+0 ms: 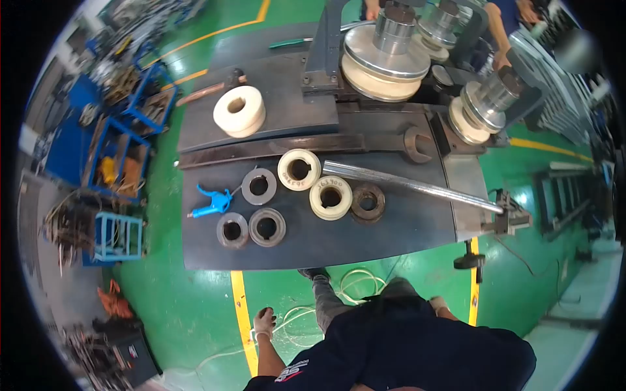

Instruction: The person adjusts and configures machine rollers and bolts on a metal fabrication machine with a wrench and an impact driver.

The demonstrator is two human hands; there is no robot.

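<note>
My left hand (264,323), in a pale glove, hangs below the table's front edge, with loose fingers and nothing visible in it. My right hand (439,304), also gloved, is mostly hidden beside my body; its fingers cannot be made out. Ahead on the dark tabletop (365,240) lie two cream marked rollers (299,171), (330,198), a dark ring (368,202) and several grey metal rings (259,187). Left of these is a blue air blow gun (212,201). A long steel bar (411,184) slants to the right. Neither hand touches these things.
A large wrench (391,144) lies across the table behind the rings. Beyond it are a cream roller (240,112), a hammer (215,87) and a roller machine (386,55). Another person's arm (499,32) shows behind. An air hose (297,326) coils on the green floor.
</note>
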